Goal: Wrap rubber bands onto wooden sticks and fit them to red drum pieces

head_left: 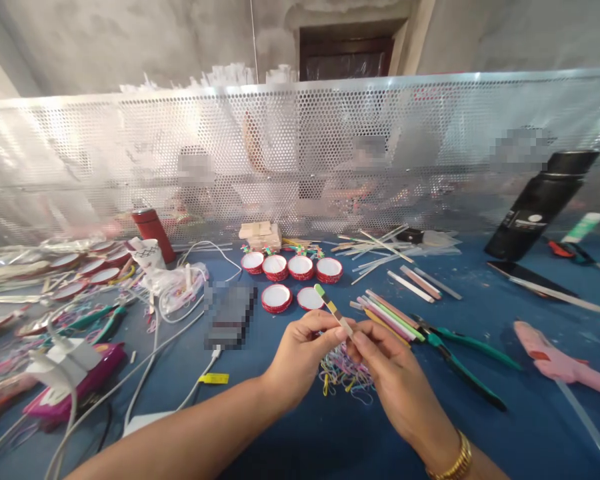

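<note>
Left hand [313, 350] and right hand [387, 367] angle inward; both pinch striped stick [334, 311]

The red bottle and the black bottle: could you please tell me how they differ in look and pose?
The red bottle shows no print, while the black bottle has white markings. The red bottle appears smaller in the picture than the black bottle. The red bottle tilts slightly left; the black bottle leans strongly right. Both stand on the blue table.

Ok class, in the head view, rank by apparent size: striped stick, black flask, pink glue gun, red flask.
1. Black flask
2. Pink glue gun (visible part)
3. Red flask
4. Striped stick
</note>
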Demonstrator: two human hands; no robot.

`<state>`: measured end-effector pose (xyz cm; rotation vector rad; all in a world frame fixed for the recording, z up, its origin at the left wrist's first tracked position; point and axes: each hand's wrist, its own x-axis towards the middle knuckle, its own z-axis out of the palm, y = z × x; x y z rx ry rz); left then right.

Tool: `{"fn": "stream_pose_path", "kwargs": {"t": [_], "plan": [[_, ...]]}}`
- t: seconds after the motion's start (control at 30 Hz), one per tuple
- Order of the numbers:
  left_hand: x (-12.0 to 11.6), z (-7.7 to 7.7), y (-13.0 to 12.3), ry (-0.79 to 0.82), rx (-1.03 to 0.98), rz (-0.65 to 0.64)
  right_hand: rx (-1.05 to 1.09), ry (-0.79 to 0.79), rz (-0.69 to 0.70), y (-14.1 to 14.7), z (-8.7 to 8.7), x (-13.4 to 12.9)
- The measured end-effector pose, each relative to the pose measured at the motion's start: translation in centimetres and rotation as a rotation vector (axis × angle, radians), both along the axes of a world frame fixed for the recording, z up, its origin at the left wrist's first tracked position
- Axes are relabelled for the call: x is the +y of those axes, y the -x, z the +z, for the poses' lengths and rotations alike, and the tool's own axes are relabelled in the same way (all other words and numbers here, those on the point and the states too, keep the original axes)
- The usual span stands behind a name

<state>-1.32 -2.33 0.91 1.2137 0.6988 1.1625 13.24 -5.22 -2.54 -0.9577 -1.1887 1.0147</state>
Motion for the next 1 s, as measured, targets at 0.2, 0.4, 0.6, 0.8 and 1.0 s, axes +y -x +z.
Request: {"fn": "stream_pose_path", "kwargs": {"t": [0.2,0.4,0.6,0.8,1.0], "plan": [[0.2,-0.2,0.1,-0.018,0.037,0.025,0.162,0.078,0.103,0.0,0.0,-0.4],[0.1,0.6,-0.1,-0.012,0.006,-0.09,0.121,0.06,0.075,0.1,0.8,-0.7],[0.2,0.7,0.1,0.003,0.085,-0.019,0.035,0.029,-0.035,0.2,1.0,-0.5],[0.7,0.1,0.4,0.026,0.162,-0.019,-0.015,-0.041,-0.192,0.2,1.0,-0.7],[1.4,0.0,0.7,0.027,0.222,-0.005,-0.086,-0.144,-0.333,-0.3,1.7,-0.4]]}}
